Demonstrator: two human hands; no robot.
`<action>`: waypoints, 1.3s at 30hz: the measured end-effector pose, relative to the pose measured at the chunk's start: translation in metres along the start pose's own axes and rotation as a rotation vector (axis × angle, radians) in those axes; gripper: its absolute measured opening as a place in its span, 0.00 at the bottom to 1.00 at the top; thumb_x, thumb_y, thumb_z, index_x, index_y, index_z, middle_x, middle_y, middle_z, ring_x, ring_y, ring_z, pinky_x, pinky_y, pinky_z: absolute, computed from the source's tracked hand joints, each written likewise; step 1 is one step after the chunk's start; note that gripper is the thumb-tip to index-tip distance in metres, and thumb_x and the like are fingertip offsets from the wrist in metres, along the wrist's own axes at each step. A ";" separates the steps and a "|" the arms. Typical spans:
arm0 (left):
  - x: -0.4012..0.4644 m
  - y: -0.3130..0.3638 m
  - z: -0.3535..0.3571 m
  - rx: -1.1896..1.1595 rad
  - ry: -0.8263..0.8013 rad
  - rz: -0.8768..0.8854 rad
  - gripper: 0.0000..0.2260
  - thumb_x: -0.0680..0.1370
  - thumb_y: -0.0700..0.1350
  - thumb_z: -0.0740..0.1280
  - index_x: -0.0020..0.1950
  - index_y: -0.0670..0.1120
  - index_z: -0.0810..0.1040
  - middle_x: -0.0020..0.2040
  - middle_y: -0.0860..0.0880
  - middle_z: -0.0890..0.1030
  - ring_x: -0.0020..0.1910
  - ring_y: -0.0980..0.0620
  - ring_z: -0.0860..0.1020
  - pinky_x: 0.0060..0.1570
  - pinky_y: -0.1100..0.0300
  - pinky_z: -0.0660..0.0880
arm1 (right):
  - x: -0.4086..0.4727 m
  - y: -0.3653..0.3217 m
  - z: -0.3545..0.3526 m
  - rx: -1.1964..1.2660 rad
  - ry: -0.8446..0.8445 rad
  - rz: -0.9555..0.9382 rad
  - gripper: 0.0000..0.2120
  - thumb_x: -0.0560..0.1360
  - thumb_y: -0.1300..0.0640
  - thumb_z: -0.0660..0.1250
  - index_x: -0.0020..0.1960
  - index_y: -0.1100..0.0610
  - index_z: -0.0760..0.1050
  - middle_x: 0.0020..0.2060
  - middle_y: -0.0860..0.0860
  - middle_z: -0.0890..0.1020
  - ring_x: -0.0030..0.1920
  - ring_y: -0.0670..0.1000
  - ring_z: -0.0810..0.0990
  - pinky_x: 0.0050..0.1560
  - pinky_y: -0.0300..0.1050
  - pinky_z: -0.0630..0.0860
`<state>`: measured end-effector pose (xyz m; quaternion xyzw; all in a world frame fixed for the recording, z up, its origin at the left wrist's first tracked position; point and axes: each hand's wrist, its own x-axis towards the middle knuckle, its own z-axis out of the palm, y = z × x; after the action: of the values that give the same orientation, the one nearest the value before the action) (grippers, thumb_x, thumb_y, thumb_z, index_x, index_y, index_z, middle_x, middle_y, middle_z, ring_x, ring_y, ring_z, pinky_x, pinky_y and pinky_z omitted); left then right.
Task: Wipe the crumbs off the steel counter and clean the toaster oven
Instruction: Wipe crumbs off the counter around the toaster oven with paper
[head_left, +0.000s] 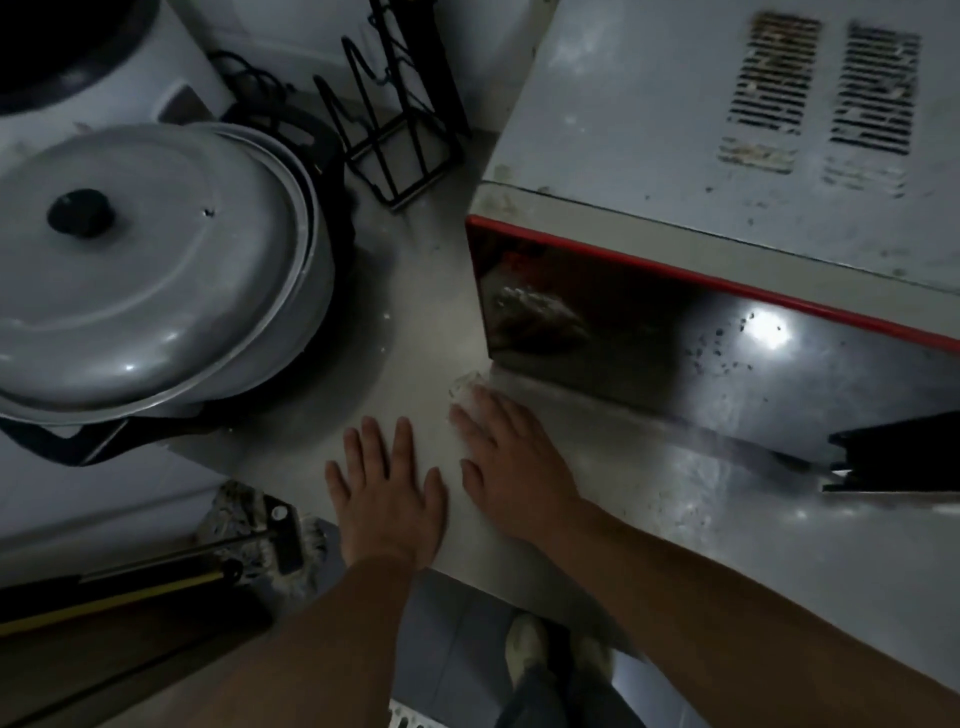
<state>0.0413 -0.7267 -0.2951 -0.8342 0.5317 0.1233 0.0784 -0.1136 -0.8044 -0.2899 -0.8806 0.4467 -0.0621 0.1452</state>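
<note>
We had both hands down on the steel bench (675, 499), near its front edge. Our left hand (387, 488) lay flat and wide, fingers spread, holding nothing. Our right hand (511, 467) pressed, fingers fairly straight, on a pale cloth (466, 387), only a crumpled corner of which showed beyond the fingertips, right at the lower left corner of the toaster oven (701, 218).

The toaster oven stood on the bench to the right, its dark glass door (649, 343) edged in red and specked with crumbs (711, 353), its white top spotted and grimy round the vents (821, 88). More crumbs lay scattered on the bench in front of it.

We judged the cloth soft and limp, so it would bunch unless held flat under the palm and fingers; pressing it from above suited it better than pinching. The steel looked smooth and slick, so crumbs should slide along easily. The toaster oven seemed a stiff, fairly heavy box; we judged it best steadied at its top or side corners, since the glass door was the fragile part and called for light pressure.

A lidded pot (150, 270) sat to the left, a black wire rack (395, 119) behind it.
</note>
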 end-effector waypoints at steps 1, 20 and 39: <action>0.000 0.000 0.000 0.000 0.004 -0.003 0.32 0.79 0.65 0.40 0.81 0.55 0.40 0.81 0.45 0.38 0.78 0.45 0.34 0.76 0.41 0.41 | -0.003 0.000 -0.001 -0.003 -0.007 -0.004 0.31 0.77 0.44 0.59 0.78 0.51 0.60 0.76 0.55 0.63 0.74 0.56 0.61 0.73 0.53 0.61; 0.007 -0.007 0.005 -0.043 0.024 0.014 0.33 0.77 0.62 0.51 0.81 0.51 0.55 0.81 0.43 0.51 0.80 0.42 0.46 0.74 0.37 0.49 | 0.125 -0.032 -0.007 0.216 -0.055 0.264 0.31 0.80 0.46 0.55 0.79 0.57 0.54 0.80 0.55 0.47 0.79 0.55 0.45 0.78 0.50 0.48; 0.006 -0.041 -0.005 -0.207 -0.065 0.340 0.31 0.78 0.60 0.55 0.78 0.47 0.61 0.80 0.38 0.54 0.79 0.37 0.44 0.74 0.37 0.41 | 0.109 -0.085 -0.007 -0.085 -0.097 -0.203 0.21 0.80 0.59 0.54 0.46 0.65 0.84 0.50 0.59 0.85 0.56 0.63 0.82 0.69 0.51 0.66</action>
<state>0.0812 -0.7159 -0.2917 -0.7316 0.6466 0.2158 -0.0127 0.0149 -0.8458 -0.2589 -0.9287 0.3498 -0.0149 0.1220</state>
